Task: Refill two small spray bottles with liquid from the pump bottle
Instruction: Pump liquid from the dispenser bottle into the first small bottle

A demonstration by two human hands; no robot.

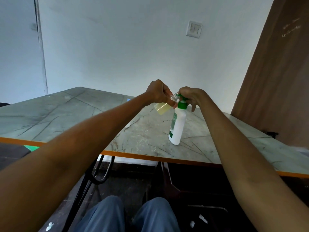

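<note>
Filling is under way — the left hand (158,92) is clamped on a small spray bottle (163,108), holding it tilted in the air with its open clear neck pushed up against the green nozzle of the pump bottle (177,126). The small bottle's body hangs toward seven o'clock from the hand and shows pale yellowish liquid inside, so some has gone in.

The right hand (190,97) sits on top of the pump head, fingers curled over it, one finger hanging loose at five o'clock of the cap. The two hands are practically touching over the nozzle. The white pump bottle stands on the marble-look table (66,114), leaning a little, near the front edge at its right half.

Only one small bottle can be seen; a second is not plainly visible — there is a faint pale shape on the table at eight o'clock of the pump bottle, too blurred to call.

Next, I'd judge: another press on the pump, keeping neck and spout lined up so nothing dribbles.
</note>
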